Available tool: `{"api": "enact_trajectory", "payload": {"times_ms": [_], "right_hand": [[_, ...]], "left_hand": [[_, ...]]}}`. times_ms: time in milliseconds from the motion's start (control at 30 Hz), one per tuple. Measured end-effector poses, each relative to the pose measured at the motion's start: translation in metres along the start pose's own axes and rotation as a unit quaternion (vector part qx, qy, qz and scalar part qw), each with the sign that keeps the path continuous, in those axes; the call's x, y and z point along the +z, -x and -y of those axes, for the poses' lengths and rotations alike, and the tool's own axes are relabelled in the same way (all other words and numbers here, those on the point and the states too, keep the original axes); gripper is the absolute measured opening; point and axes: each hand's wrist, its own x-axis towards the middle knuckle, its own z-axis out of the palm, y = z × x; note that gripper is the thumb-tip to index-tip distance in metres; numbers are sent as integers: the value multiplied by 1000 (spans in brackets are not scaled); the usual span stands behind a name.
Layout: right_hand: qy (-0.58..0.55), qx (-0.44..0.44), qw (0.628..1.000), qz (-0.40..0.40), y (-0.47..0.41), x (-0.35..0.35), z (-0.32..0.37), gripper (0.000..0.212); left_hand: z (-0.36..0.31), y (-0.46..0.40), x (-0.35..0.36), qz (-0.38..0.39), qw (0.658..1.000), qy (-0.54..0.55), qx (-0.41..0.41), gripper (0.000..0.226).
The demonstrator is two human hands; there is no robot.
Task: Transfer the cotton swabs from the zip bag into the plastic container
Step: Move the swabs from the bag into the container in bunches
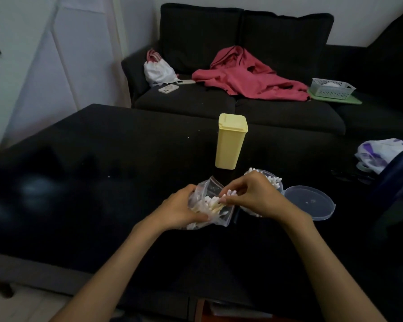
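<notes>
Now my left hand (179, 209) grips the zip bag (215, 201) just left of the round plastic container (276, 182) while my right hand (254, 196) pinches several cotton swabs (228, 194) at its mouth, which I judge must next lift clear and carry rightward into that container.

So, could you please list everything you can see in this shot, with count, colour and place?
zip bag: one, clear, on the black table, held open
cotton swabs: many, white, in the bag; more in the plastic container
plastic container: one, clear, round, right of the bag
lid: one, clear, flat on the table right of the container
yellow box: one, upright, lid closed, behind the bag
sofa: one, black, beyond the table
pink garment: one, on the sofa
white bag: one, sofa's left end
phone: one, white, beside that bag
basket: one, white, on the sofa at right
left hand: holds the bag
right hand: pinches swabs at the bag's mouth
</notes>
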Motion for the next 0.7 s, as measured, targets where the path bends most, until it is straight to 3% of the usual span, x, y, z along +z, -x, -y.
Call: {"api": "enact_trajectory", "payload": {"times_ms": [333,700], "right_hand": [[-80,30,996,-10,9,-22,-1,9],[-209,94,971,-66,9,-28,3,12]], "left_hand": [[0,-2,-1,16,1000,4,-9,61],[2,-1,-4,-30,999,-34,-1,64]]}}
